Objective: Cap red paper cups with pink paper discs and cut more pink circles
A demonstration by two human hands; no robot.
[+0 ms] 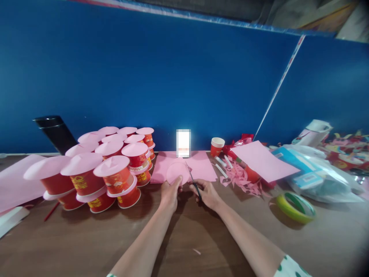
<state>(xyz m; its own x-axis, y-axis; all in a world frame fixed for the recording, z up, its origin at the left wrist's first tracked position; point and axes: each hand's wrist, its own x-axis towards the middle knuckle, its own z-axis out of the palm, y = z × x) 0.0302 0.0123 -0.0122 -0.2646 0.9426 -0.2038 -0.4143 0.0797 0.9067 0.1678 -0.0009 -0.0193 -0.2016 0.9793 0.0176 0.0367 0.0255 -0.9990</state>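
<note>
Between the thumb and fingers of my left hand [170, 191] is a round pink paper disc [176, 172], its face turned up toward me. My right hand [206, 194] is closed around the dark handles of a pair of scissors [195, 185], whose blades point away and up, just right of the disc. Whether the blades touch the disc's edge I cannot tell. Beneath and behind both lies a flat pink paper sheet [204, 163]. A lit, blurred-out screen [183, 144] stands at its back edge.
Red paper cups [115, 180] with pink paper discs are stacked at left, near a black flask [56, 132]. On the right are a small cup stack [217, 147], pink paper scraps [240, 177], a pink sheet [265, 159], a plastic bag [325, 181] and yellow-green tape [295, 207].
</note>
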